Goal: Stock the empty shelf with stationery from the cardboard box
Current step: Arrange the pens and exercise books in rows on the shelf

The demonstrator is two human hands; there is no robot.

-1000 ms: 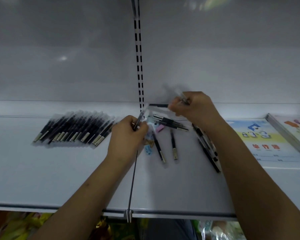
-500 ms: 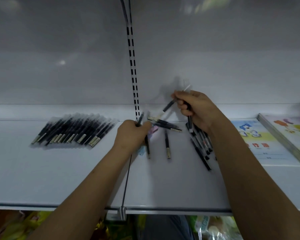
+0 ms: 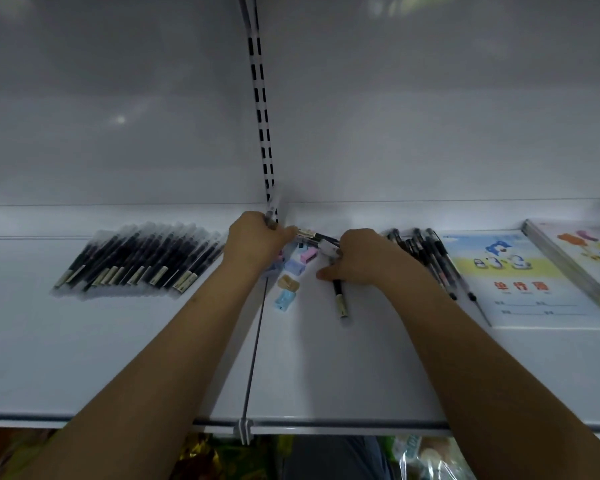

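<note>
The left hand point(image 3: 257, 242) is curled into a fist around a wrapped pen point(image 3: 272, 211), whose clear-sleeved end sticks up out of the top of the fist toward the back panel, close to the slotted upright point(image 3: 261, 109). The right hand point(image 3: 357, 259) lies knuckles up on the shelf point(image 3: 361, 375) with its fingers bent down over loose pens; its fingertips pinch the white end of a black pen point(image 3: 317, 235) that runs almost sideways between the two hands, its pale label end touching the left fist. Whether the right palm grips anything more cannot be told. A second black pen point(image 3: 340, 299) pokes out from under the right thumb, its long axis running front to back, the label band at the near end. Just left of it, between the hands, lie small erasers point(image 3: 293, 271) in pink, lilac, tan and light blue, scattered close together beside the thin wire divider point(image 3: 255, 344). Behind the right wrist a loose bunch of dark pens point(image 3: 426, 251) lies slanting, tips toward the front right, touching the edge of a notebook point(image 3: 520, 282) with a blue and yellow cover; a further book point(image 3: 582, 258) overlaps at the far right. On the left half of the shelf, well apart from the hands, a neat row of sleeved black pens point(image 3: 142, 259) lies side by side, all slanted alike with pale label ends toward the front left.
</note>
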